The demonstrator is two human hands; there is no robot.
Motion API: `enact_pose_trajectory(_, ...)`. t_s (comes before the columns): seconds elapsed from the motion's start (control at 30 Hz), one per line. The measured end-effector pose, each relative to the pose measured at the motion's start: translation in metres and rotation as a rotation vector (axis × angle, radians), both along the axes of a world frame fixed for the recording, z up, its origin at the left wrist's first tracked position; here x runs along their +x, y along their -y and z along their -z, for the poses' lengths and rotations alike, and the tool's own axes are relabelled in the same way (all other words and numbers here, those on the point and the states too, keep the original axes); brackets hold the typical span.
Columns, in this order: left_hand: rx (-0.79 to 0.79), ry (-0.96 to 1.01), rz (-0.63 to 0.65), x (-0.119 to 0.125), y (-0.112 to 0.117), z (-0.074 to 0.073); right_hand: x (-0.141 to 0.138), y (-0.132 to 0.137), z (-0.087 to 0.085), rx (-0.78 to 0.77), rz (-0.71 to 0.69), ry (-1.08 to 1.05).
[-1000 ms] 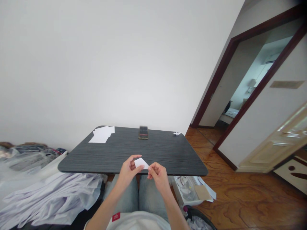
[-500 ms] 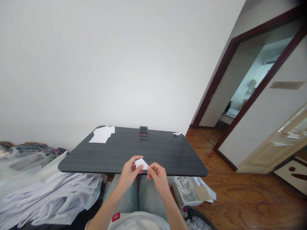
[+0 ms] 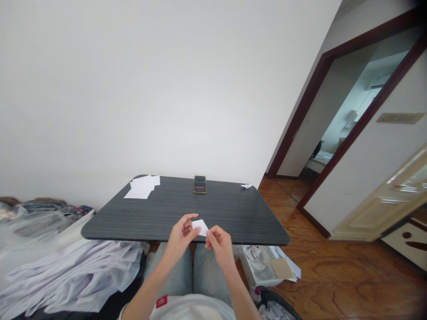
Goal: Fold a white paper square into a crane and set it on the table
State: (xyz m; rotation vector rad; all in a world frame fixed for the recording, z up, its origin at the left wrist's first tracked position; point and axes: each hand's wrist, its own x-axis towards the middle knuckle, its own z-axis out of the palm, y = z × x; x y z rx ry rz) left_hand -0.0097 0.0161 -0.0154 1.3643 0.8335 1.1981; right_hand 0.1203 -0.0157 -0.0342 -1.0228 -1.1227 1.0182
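Over the near edge of the dark table (image 3: 160,218), a small folded piece of white paper (image 3: 200,227) is held between both hands. My left hand (image 3: 182,233) pinches its left side with the thumb in front, the index finger stretched out above. The right corner of the paper sits between the thumb and fingers of my right hand (image 3: 218,243). A folded white paper figure (image 3: 246,186) stands at the far right corner of the table. At the far left lie several white paper sheets (image 3: 140,187), overlapping each other.
A phone (image 3: 199,184) leans on a stand at the table's back edge by the wall. White cloth or garments (image 3: 73,275) are heaped to the left. Below the table's right side are a white box (image 3: 262,266) of odds and ends and a dark bin (image 3: 276,306).
The folded paper has shifted slightly right and turned, and now shows a fuller, four-sided shape. My left fingers have lifted a little off its left edge. My right hand keeps its pinch.
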Motion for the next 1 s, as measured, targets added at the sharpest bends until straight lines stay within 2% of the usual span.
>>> enact_pose_trajectory(0.1, -0.016, 0.016, 0.033, 0.004, 0.000, 0.003, 0.000, 0.001, -0.001, 0.026, 0.065, -0.038)
enact_pose_trajectory(0.23, -0.014, 0.024, -0.002, 0.006, 0.000, 0.001, -0.001, 0.002, -0.001, 0.012, 0.019, -0.060)
enact_pose_trajectory(0.37, -0.038, -0.040, 0.019, 0.008, 0.002, -0.004, -0.002, 0.002, -0.002, 0.012, 0.000, -0.071)
enact_pose_trajectory(0.7, 0.097, -0.165, -0.010, 0.007, 0.007, -0.009, -0.002, 0.002, -0.003, 0.020, -0.011, -0.055)
enact_pose_trajectory(1.0, 0.143, -0.343, 0.024, 0.009, 0.006, 0.000, 0.007, -0.002, -0.003, 0.057, 0.051, -0.004)
